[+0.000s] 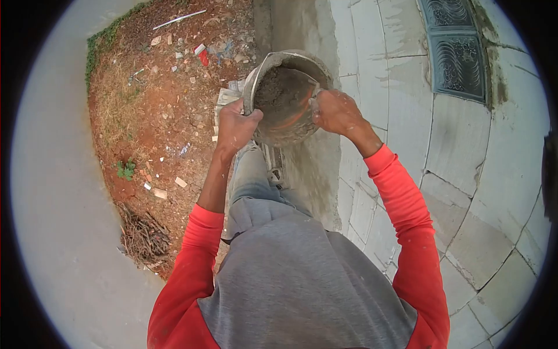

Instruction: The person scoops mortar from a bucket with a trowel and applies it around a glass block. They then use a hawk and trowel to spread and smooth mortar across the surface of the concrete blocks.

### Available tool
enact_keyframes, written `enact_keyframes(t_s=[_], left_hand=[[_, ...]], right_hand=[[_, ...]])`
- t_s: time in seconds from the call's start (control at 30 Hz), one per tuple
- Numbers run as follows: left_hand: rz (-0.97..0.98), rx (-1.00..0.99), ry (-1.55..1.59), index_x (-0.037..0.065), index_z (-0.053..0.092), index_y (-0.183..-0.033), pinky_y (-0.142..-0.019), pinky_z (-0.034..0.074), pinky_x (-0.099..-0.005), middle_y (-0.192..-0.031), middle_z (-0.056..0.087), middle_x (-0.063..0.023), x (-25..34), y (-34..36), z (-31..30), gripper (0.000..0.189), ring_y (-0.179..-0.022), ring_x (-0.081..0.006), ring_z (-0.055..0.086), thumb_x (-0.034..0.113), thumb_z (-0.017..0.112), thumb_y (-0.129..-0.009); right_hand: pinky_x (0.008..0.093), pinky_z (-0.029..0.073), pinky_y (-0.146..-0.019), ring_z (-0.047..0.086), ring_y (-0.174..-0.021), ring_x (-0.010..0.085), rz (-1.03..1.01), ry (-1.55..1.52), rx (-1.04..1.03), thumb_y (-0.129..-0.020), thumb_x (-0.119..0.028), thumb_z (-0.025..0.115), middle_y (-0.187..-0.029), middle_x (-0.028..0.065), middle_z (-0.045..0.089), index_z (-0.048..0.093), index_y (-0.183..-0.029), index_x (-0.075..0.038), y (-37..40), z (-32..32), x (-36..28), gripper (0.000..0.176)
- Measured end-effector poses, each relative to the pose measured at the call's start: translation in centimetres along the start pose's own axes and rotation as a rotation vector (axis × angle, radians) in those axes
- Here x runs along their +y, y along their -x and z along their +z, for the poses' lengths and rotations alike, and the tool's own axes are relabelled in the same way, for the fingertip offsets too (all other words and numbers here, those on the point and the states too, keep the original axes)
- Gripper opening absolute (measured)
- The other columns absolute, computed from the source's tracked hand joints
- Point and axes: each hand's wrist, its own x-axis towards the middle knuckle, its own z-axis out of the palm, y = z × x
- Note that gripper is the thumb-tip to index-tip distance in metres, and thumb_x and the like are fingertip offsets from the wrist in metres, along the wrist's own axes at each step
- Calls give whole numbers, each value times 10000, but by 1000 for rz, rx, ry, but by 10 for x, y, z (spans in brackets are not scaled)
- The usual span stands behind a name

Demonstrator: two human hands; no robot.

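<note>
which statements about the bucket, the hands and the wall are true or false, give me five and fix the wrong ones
1. The left hand grips the rim of the bucket. True.
2. The bucket holds clear water. False: it holds a grey-brown, mortar-like mix.
3. The block wall stands on the person's right. True.
4. The patterned panels lie on the soil. False: the dark patterned panels are set in the block wall.
5. A small green plant grows from the reddish soil on the person's left. True.
</note>
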Motion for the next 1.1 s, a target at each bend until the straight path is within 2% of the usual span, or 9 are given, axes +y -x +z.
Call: enact_keyframes(t_s=[0.23,0.33,0.43,0.53,0.73,0.87,0.93,1.0,1.1], left_hand=[[189,-38,160,-17,760,-1233,-705,503,-248,-894,720,30,4,4,31,361,-753,-43,569,27,653,-892],[167,-61,96,-20,755,-1235,-696,492,-243,-882,708,39,-3,7,36,356,-751,-37,558,19,650,-897],[134,-59,111,-16,758,-1140,-670,485,-250,-858,699,35,-17,16,38,257,-731,-42,565,21,661,-904],[102,0,235,-9,754,-999,-642,478,-256,-827,690,30,-29,23,44,127,-709,-51,576,26,676,-906],[42,144,353,-32,745,-996,-708,509,-276,-910,719,5,-47,26,42,159,-783,-84,614,-23,644,-873],[-18,164,340,-47,752,-1035,-751,526,-278,-943,736,-12,-82,33,4,196,-804,-106,635,-45,642,-873],[-14,197,342,-50,749,-1042,-763,524,-283,-943,733,-18,-101,39,-16,206,-803,-114,634,-51,637,-869],[12,261,336,-55,743,-1047,-773,522,-287,-949,732,-26,-119,44,-33,221,-809,-121,636,-57,627,-858],[-95,373,321,-68,730,-1058,-808,523,-291,-978,737,-45,-161,53,-61,247,-837,-133,647,-58,619,-837]], right_hand=[[531,548,-865,672,-915,447,-57,-75,40,-923,-197,697,-872,246,683,633,-895,32,54,59,-17,240],[454,570,-694,681,-717,343,-42,-323,94,-961,-217,705,-757,178,651,613,-852,4,57,63,-11,263],[351,500,-497,588,-504,204,337,-925,-509,-985,-248,721,-673,88,599,614,-846,-30,62,8,-12,280],[293,404,-393,500,-406,117,320,-1283,-406,-997,-249,724,-659,30,590,661,-899,-42,84,9,-6,238],[288,464,-511,583,-552,101,251,-1336,86,-989,-242,737,-693,7,604,683,-917,-43,101,-89,13,218],[408,474,-591,589,-586,211,260,-318,495,-975,-206,707,-676,120,563,648,-957,55,79,-182,53,268],[459,468,-612,595,-597,278,285,-70,529,-964,-226,707,-669,168,526,622,-946,88,68,-234,44,326],[411,464,-560,584,-544,231,161,-90,593,-964,-269,718,-666,136,580,650,-928,60,62,-277,30,338],[343,447,-491,545,-475,156,119,-566,513,-976,-278,715,-682,86,621,676,-948,22,58,-329,-13,303]])
